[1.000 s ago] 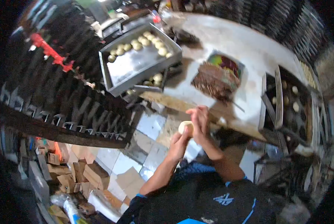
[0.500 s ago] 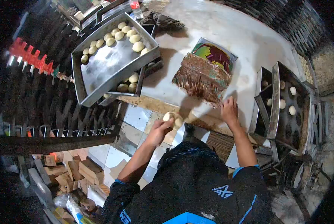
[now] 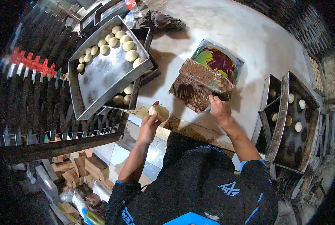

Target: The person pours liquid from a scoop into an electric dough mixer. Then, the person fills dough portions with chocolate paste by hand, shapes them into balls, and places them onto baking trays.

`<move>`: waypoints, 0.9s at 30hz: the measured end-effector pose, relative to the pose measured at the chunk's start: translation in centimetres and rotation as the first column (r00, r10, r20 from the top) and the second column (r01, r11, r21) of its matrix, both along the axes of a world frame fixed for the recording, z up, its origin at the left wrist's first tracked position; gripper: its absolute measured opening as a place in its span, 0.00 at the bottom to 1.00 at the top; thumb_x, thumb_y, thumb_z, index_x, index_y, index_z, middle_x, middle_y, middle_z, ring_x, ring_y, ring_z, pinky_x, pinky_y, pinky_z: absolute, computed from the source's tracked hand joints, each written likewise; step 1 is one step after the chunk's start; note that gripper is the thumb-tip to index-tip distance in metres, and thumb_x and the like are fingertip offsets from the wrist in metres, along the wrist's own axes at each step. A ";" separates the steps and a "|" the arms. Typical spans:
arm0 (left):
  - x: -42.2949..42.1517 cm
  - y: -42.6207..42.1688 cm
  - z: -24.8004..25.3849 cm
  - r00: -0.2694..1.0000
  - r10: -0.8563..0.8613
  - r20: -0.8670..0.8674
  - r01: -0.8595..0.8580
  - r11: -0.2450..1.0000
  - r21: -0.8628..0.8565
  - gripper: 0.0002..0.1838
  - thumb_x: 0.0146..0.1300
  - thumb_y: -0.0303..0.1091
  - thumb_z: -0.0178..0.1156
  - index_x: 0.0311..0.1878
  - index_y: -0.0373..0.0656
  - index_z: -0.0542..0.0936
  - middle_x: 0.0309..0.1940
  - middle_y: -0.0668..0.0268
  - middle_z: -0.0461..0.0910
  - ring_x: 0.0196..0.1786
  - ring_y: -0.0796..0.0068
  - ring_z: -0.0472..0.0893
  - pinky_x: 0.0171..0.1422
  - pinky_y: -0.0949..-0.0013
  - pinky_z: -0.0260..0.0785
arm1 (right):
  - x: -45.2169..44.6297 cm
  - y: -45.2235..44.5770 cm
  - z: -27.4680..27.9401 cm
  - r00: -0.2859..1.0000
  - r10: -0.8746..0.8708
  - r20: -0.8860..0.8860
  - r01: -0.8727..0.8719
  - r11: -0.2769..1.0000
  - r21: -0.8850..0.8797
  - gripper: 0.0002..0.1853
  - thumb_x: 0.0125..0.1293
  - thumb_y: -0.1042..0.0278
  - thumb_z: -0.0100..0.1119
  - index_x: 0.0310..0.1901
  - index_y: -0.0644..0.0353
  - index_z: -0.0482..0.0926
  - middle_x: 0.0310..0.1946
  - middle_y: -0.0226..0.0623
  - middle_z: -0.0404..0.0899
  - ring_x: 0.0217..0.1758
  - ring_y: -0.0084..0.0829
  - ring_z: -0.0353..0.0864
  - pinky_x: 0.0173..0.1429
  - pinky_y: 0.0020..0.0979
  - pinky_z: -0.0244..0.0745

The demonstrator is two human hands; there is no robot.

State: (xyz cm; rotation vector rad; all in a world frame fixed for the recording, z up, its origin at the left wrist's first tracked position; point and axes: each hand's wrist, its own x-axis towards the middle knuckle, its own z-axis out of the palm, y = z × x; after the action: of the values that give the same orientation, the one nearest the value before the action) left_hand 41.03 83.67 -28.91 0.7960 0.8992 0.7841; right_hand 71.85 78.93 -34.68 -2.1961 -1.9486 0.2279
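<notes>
My left hand [image 3: 148, 127] is closed on a flattened piece of pale dough [image 3: 160, 112], held up over the table's front edge. My right hand [image 3: 220, 110] reaches to the near edge of an opened plastic bag [image 3: 223, 63], its fingers pinched together against the brown paste [image 3: 191, 98]. Whether a small tool sits between those fingers is hidden. The bag lies on the white table with a colourful print at its far end, and its folded-back flap is smeared brown.
A metal tray [image 3: 103, 73] of round dough balls rests at an angle on another tray at left. More trays [image 3: 296, 144] with a few dough balls stand at right. A dark cloth [image 3: 160, 20] and a bottle [image 3: 133, 5] lie at the back. Cardboard pieces [image 3: 95, 167] cover the floor lower left.
My left hand has risen with the dough, now turned to show its broad side. My right hand has moved left and up into the paste. The whole view has shifted slightly.
</notes>
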 end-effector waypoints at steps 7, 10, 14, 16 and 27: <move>2.1 1.0 -0.7 0.997 0.074 -0.026 -0.074 0.997 -0.021 0.25 0.73 0.36 0.51 0.69 0.36 0.66 0.60 0.60 0.73 0.61 0.69 0.74 0.67 0.61 0.65 | 1.1 1.3 2.0 0.963 0.112 -0.244 -0.113 0.994 0.014 0.07 0.63 0.72 0.47 0.35 0.62 0.76 0.28 0.51 0.79 0.34 0.53 0.83 0.39 0.49 0.79; 3.7 1.3 -0.3 0.995 0.101 -0.026 -0.101 0.995 -0.023 0.24 0.72 0.35 0.53 0.67 0.33 0.67 0.61 0.60 0.74 0.60 0.69 0.75 0.66 0.61 0.66 | 0.5 1.5 0.9 0.983 -0.025 -0.180 0.034 0.998 0.051 0.08 0.61 0.73 0.49 0.28 0.64 0.77 0.25 0.51 0.77 0.34 0.52 0.83 0.39 0.49 0.78; 5.5 2.2 -0.6 0.987 0.159 0.002 -0.159 0.987 -0.028 0.23 0.71 0.36 0.54 0.65 0.34 0.69 0.59 0.60 0.74 0.60 0.69 0.75 0.66 0.62 0.67 | 3.0 1.0 1.9 0.921 0.219 -0.323 -0.241 0.970 -0.028 0.10 0.63 0.71 0.51 0.28 0.67 0.79 0.25 0.48 0.80 0.35 0.47 0.85 0.38 0.42 0.79; 6.9 2.6 -1.1 0.969 0.234 0.082 -0.229 0.971 -0.071 0.22 0.71 0.37 0.55 0.63 0.35 0.71 0.57 0.60 0.76 0.58 0.70 0.76 0.65 0.63 0.68 | 3.3 0.0 2.3 0.649 0.022 -0.760 -0.045 0.999 -0.009 0.11 0.65 0.67 0.55 0.31 0.66 0.82 0.24 0.46 0.80 0.28 0.45 0.82 0.34 0.40 0.75; 12.4 1.3 -1.0 0.965 -0.005 0.262 0.091 0.945 -0.315 0.21 0.76 0.44 0.45 0.63 0.42 0.72 0.56 0.65 0.77 0.55 0.71 0.78 0.56 0.71 0.77 | 0.8 -6.7 0.5 0.974 0.073 -0.216 0.020 0.915 0.403 0.28 0.57 0.81 0.53 0.62 0.53 0.75 0.32 0.42 0.77 0.34 0.44 0.79 0.40 0.41 0.78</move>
State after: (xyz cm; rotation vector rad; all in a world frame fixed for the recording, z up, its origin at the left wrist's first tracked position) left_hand 53.40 84.97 -29.88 0.4116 0.7452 0.6561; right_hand 72.62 72.18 -34.21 -1.7943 -1.7193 0.0667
